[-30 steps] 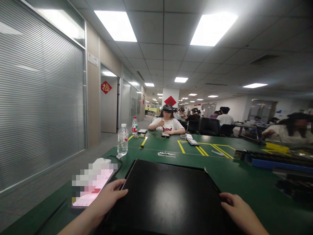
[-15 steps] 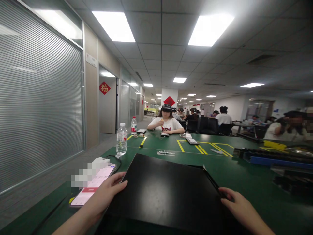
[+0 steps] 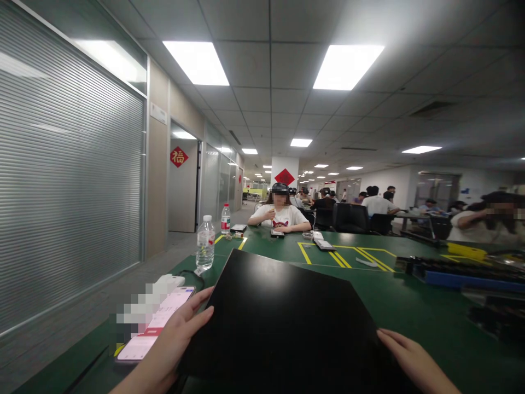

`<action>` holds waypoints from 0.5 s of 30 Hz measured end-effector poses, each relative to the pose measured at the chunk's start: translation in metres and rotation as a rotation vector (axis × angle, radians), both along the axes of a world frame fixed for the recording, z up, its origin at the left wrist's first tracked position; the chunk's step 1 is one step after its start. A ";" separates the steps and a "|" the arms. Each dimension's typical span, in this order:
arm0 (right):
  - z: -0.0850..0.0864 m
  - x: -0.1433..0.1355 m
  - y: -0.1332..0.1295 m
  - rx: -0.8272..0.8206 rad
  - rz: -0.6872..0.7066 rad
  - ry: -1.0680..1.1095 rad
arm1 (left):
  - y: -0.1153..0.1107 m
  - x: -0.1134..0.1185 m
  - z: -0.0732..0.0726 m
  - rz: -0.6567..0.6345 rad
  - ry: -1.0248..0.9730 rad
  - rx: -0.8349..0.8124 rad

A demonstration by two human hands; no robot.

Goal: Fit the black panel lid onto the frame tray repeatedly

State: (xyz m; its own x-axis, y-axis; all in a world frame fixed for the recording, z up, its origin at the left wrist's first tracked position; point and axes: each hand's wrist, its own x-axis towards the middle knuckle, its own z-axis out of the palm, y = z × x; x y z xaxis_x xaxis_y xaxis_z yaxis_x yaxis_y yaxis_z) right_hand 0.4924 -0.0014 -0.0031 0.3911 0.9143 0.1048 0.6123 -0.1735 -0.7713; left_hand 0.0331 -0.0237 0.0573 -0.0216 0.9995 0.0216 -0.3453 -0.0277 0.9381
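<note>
A large, smooth black panel [image 3: 279,312] fills the near middle of the view, held above the green table with its far edge tipped up. My left hand [image 3: 180,328] grips its left edge, thumb on top and fingers partly hidden beneath. At the right edge is my right hand [image 3: 406,353], its fingertips closed on the rim and partly out of sight. The panel's underside does not show. Just left of my left hand lies a phone [image 3: 159,323] with a lit pink-white screen.
A clear water bottle [image 3: 205,243] stands beyond the phone on the green table [image 3: 262,253]. Yellow tape [image 3: 340,257] marks the far half. Black parts and a blue strip [image 3: 463,279] lie at right. Another person [image 3: 279,216] sits opposite; a second bottle [image 3: 225,219] stands near them.
The view has tilted up slightly. The panel has shifted, covering the thin black rim seen earlier at its right and the small silvery pieces on the table. Both hands keep their hold.
</note>
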 end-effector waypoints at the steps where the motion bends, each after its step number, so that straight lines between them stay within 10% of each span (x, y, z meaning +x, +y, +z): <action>1: 0.002 0.000 0.000 0.000 -0.002 0.031 | -0.001 0.000 0.002 -0.027 -0.014 -0.004; 10: 0.051 -0.031 -0.026 0.161 0.057 0.695 | 0.003 -0.015 0.013 0.069 -0.032 -0.064; 15: 0.061 -0.028 -0.040 0.176 0.012 0.563 | -0.001 -0.008 0.020 0.068 0.025 -0.095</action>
State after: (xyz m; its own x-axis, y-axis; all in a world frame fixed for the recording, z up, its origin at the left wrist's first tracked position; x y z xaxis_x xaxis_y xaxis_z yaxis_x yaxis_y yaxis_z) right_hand 0.4648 -0.0412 0.0577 0.4205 0.9066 0.0343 0.1016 -0.0095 -0.9948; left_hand 0.0249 -0.0251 0.0772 -0.0904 0.9933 -0.0717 -0.3221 0.0390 0.9459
